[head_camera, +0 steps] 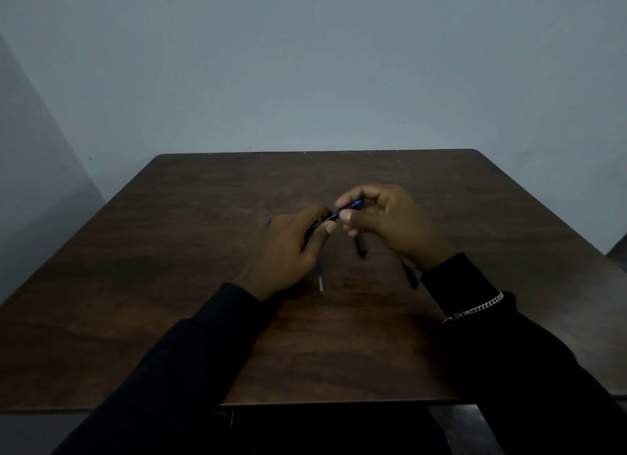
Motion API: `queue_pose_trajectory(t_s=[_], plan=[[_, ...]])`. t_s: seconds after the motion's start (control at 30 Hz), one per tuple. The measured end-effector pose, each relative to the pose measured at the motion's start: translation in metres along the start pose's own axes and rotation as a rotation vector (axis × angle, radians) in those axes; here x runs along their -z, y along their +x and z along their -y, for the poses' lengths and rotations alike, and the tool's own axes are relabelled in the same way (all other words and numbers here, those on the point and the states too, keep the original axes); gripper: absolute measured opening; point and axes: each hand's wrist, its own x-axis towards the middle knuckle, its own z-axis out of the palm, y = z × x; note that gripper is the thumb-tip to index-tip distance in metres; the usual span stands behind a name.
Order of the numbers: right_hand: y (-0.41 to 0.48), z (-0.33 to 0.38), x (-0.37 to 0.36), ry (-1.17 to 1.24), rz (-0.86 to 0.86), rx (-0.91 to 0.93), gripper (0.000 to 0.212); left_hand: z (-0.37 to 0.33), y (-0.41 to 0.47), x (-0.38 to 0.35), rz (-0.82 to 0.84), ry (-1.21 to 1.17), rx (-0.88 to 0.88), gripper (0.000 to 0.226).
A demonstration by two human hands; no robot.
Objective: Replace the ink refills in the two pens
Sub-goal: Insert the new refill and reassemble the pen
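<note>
Both hands hold one blue pen [342, 211] above the middle of the dark wooden table [190, 237]. My left hand [291, 247] grips its darker lower end, and my right hand [383, 224] pinches the blue upper end between thumb and fingers. A thin refill [320, 281] with a pale end lies on the table just below my left hand. A black pen part [361, 246] lies under my right hand. Another dark piece [411, 275] lies by my right wrist, partly hidden. A small blue tip [269, 221] shows left of my left hand.
The table stands against a plain grey-blue wall [305, 64]. My right sleeve carries a silver chain bracelet [475, 308]. The table's near edge [339, 403] runs just in front of my body. The light is dim.
</note>
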Motion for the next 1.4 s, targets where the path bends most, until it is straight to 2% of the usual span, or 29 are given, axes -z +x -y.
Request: queue_pose_trajectory(t_s=[0.23,0.37,0.6,0.73,1.03,1.27,1.4], plan=[[0.001,-0.001,-0.003,0.049,-0.061,-0.096,0.027,-0.002,-0.001,0.001,-0.007,0.015,-0.006,0.016],[0.000,0.000,-0.001,0.061,-0.007,-0.058,0.010,-0.001,0.000,0.001,0.002,0.024,0.005,0.014],[0.001,-0.003,-0.003,0.087,-0.064,-0.127,0.029,-0.002,0.000,0.000,-0.006,0.024,-0.007,0.015],[0.001,-0.002,0.000,0.097,-0.040,-0.072,0.007,0.002,-0.001,-0.001,0.010,0.020,0.012,0.015],[0.000,-0.001,-0.002,0.168,-0.073,-0.124,0.024,0.002,-0.001,-0.001,-0.019,0.012,0.001,0.014],[-0.001,0.007,0.001,0.267,-0.139,-0.141,0.007,0.002,0.000,-0.002,-0.025,-0.031,0.054,0.015],[0.001,0.010,0.004,0.324,-0.221,-0.143,0.005,0.003,0.000,-0.001,-0.045,-0.038,0.104,0.014]])
